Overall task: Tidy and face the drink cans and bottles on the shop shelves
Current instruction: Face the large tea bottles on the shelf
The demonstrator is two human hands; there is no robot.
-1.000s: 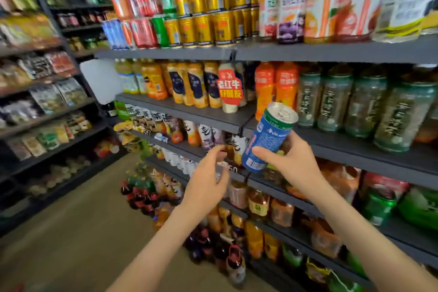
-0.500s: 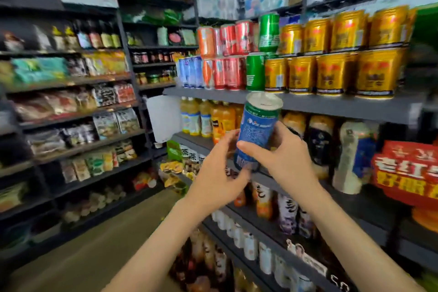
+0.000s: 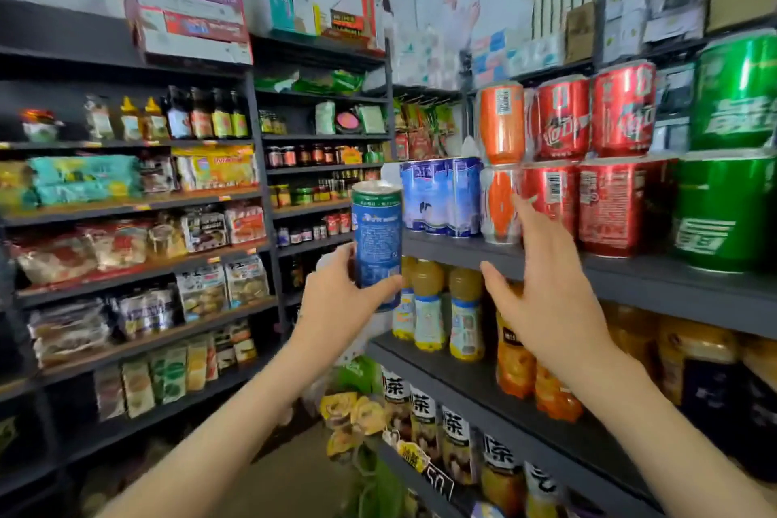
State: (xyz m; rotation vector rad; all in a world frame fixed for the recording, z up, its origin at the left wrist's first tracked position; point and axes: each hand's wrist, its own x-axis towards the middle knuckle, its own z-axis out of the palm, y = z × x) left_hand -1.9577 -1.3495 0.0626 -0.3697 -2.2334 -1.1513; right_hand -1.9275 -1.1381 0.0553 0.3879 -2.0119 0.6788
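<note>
My left hand [image 3: 342,299] grips a tall blue can [image 3: 377,242] near its base and holds it upright in the air, just left of the top drink shelf [image 3: 630,278]. On that shelf stand matching blue cans [image 3: 441,196], stacked orange cans [image 3: 500,164], red cans [image 3: 588,164] and green cans [image 3: 727,164]. My right hand [image 3: 542,278] is raised with fingers spread and holds nothing; its fingertips reach up in front of the lower orange can and the red cans.
Bottles of yellow and orange drink [image 3: 441,311] fill the shelf below, with tea bottles [image 3: 424,425] lower still. Snack and sauce shelves [image 3: 138,206] line the left wall. Cardboard boxes [image 3: 189,4] sit on top. A strip of floor [image 3: 286,488] runs between the racks.
The blue can passed from my right hand to my left hand. My right hand let go and rose toward the orange and red cans. The view swung up and left.
</note>
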